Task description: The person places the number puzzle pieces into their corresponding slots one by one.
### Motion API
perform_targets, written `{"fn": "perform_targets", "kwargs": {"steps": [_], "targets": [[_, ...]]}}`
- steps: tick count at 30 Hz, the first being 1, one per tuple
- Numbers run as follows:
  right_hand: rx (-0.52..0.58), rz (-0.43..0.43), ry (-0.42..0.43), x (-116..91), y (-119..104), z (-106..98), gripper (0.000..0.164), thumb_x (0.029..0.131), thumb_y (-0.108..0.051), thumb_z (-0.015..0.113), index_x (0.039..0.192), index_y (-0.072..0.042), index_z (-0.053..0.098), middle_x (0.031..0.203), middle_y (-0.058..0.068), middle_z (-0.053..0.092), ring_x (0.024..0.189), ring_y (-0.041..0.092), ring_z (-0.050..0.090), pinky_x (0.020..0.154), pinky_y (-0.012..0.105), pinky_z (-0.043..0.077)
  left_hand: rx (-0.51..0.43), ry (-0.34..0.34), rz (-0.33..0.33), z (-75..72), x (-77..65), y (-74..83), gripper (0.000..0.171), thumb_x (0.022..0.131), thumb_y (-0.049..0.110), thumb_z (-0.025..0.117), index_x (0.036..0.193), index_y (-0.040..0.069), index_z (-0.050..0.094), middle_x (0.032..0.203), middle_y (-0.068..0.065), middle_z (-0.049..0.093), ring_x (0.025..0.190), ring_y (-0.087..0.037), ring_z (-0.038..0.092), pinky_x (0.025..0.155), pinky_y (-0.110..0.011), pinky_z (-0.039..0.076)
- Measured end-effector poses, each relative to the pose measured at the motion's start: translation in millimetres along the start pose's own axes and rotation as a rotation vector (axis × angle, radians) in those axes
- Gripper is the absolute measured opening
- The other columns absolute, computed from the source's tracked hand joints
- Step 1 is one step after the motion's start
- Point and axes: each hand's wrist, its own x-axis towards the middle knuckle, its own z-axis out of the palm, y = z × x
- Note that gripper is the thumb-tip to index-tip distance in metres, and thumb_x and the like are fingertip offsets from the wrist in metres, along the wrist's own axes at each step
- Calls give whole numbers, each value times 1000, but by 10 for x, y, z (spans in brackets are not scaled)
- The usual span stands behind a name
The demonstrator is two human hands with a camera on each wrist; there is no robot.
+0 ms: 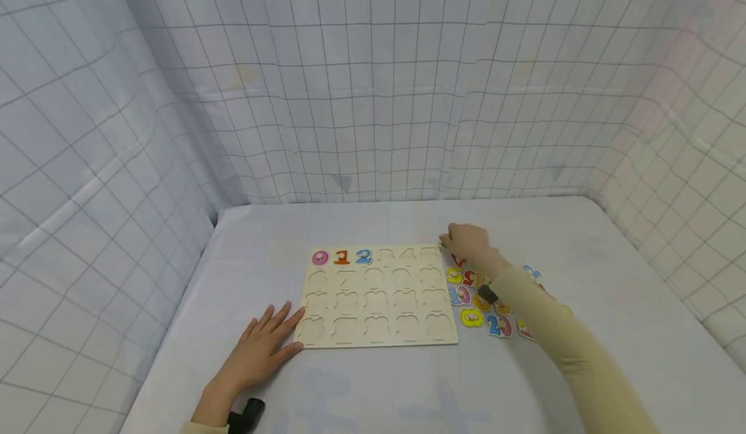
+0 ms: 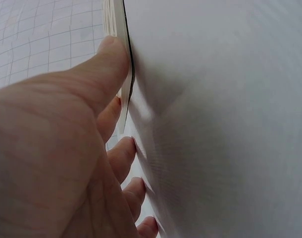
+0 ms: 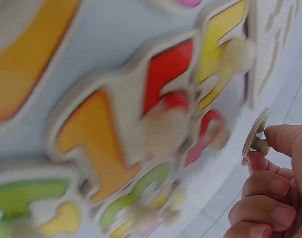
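A wooden number puzzle board (image 1: 381, 283) lies flat, with the 0, 1 and 2 pieces (image 1: 364, 256) in its top row and shaped recesses elsewhere. My left hand (image 1: 258, 352) rests at the board's lower left corner, fingers spread; in the left wrist view its thumb (image 2: 111, 59) touches the board's edge. Beyond the board's upper right corner, my right hand (image 1: 468, 242) pinches a puzzle piece (image 3: 256, 136) by its knob between thumb and forefinger. That piece is seen edge-on in the right wrist view, so its number cannot be read.
Several loose number pieces (image 1: 471, 318) with knobs crowd the table right of the board, partly hidden under the right forearm (image 1: 559, 337). In the right wrist view, a yellow piece (image 3: 223, 49) lies close against the board. Gridded white cloth (image 1: 373, 97) surrounds the white table (image 1: 250, 239).
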Motion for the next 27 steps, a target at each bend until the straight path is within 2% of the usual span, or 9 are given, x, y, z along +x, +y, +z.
{"fn": "perform_targets", "kwargs": {"steps": [7, 16, 27], "targets": [[-7, -80, -5, 41, -356, 12, 33, 99, -37, 50, 78, -11, 51, 64, 2, 51, 56, 18, 48, 51, 32, 39, -8, -3, -1, -25, -4, 11, 64, 91, 52, 56, 145, 21, 42, 151, -11, 32, 138, -42, 19, 106, -63, 11], [26, -170, 8, 104, -773, 133, 32, 99, -36, 50, 78, -13, 51, 64, 0, 52, 56, 15, 49, 51, 31, 40, -4, -16, -10, -25, -7, 24, 64, 91, 52, 55, 145, 20, 43, 151, -11, 31, 138, -42, 18, 106, -63, 11], [-15, -185, -24, 156, -1096, 233, 32, 98, -39, 52, 77, -14, 51, 64, -1, 51, 57, 14, 47, 52, 31, 39, 7, 6, 1, -22, -2, 28, 64, 91, 51, 57, 145, 20, 43, 150, -11, 32, 138, -41, 20, 106, -62, 13]]}}
